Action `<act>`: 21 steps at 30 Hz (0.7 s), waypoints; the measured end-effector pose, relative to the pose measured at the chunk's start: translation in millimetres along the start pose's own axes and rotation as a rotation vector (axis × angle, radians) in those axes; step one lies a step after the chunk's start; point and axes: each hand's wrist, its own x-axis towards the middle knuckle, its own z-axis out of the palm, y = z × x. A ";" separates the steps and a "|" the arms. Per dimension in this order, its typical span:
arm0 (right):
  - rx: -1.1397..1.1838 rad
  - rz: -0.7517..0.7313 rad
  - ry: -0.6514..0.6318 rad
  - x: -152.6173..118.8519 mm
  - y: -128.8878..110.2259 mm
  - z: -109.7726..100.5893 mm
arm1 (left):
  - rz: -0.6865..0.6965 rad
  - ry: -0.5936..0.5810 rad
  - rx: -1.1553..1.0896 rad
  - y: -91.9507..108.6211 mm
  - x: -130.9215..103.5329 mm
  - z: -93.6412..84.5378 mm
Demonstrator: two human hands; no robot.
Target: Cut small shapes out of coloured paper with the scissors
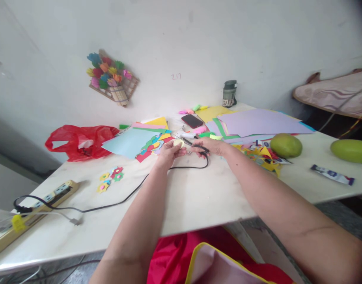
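Note:
Near the table's middle, my left hand (170, 153) pinches a small pale yellow paper piece (178, 142). Close to its right, my right hand (209, 146) is wrapped round the black handles of scissors (187, 141), whose tip points left toward the paper. A black cable (130, 194) runs under and beside the hands. Colourful cut paper shapes (153, 146) lie just beyond my left hand. Several finished-looking paper flowers (110, 178) rest on the table to the left.
A red plastic bag (80, 142) and a power strip (47, 201) are on the left. Beyond the hands lie a phone (192, 121) and coloured sheets (258, 121). Yellow scraps (265, 156), a green fruit (286, 145) and a tube (332, 174) sit right. A bottle (229, 94) stands behind.

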 end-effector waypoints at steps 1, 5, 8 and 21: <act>0.003 -0.003 -0.003 -0.3 -0.2 0.0 | -0.002 -0.001 -0.001 0.5 -0.4 0.4; 0.025 0.000 -0.014 -0.6 0.5 0.2 | -0.019 0.008 -0.001 1.6 -0.6 1.1; 0.059 0.002 -0.028 -1.0 1.0 -0.1 | -0.031 0.013 0.003 1.9 -0.3 1.1; 0.052 0.003 -0.069 -0.4 4.0 -1.2 | -0.055 -0.008 0.019 3.1 -1.9 1.0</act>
